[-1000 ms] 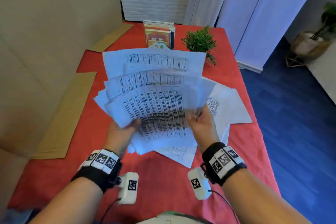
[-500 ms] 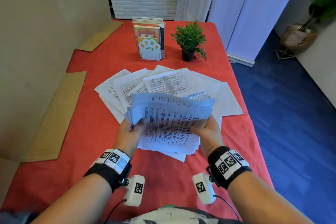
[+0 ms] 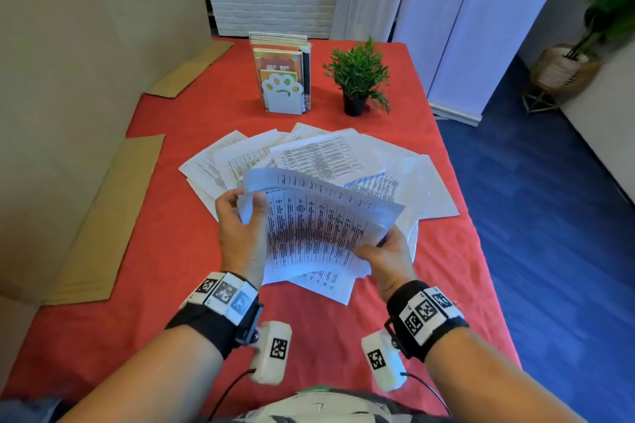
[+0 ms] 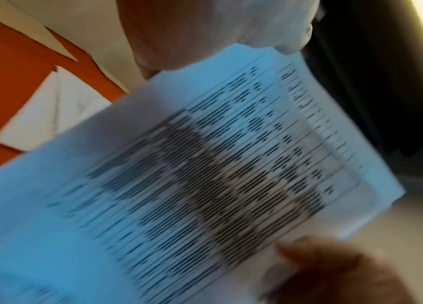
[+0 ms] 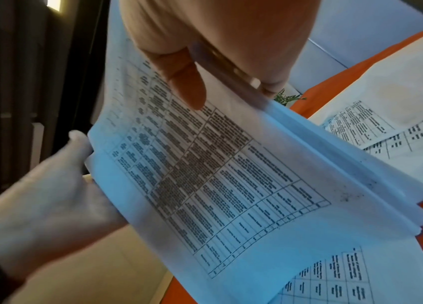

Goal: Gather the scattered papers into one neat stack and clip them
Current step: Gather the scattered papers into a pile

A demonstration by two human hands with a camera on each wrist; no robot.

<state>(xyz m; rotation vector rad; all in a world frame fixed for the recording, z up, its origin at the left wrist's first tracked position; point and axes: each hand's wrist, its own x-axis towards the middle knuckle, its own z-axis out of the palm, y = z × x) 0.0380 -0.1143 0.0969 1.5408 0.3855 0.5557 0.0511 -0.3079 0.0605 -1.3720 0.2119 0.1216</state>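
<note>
A bundle of printed sheets (image 3: 316, 227) hangs slanted above the red table (image 3: 165, 271), its edges uneven and its top curling over. My left hand (image 3: 245, 203) grips the bundle's left edge, and my right hand (image 3: 381, 244) pinches its lower right corner. In the right wrist view my thumb (image 5: 187, 86) presses on the top sheet of the bundle (image 5: 231, 174), and the left hand (image 5: 36, 195) holds the far edge. The bundle (image 4: 205, 185) is blurred in the left wrist view. More loose sheets (image 3: 309, 154) lie fanned on the table behind, and one sheet (image 3: 326, 282) lies beneath the bundle.
A white paw-shaped bookstand (image 3: 281, 93) with books and a small potted plant (image 3: 357, 79) stand at the back of the table. Cardboard pieces (image 3: 113, 216) lie along the left edge. The table's right edge drops to a blue floor (image 3: 549, 216).
The wide fan of sheets I held up has been drawn together into a tighter bundle and lowered. The papers lying on the table behind it now show.
</note>
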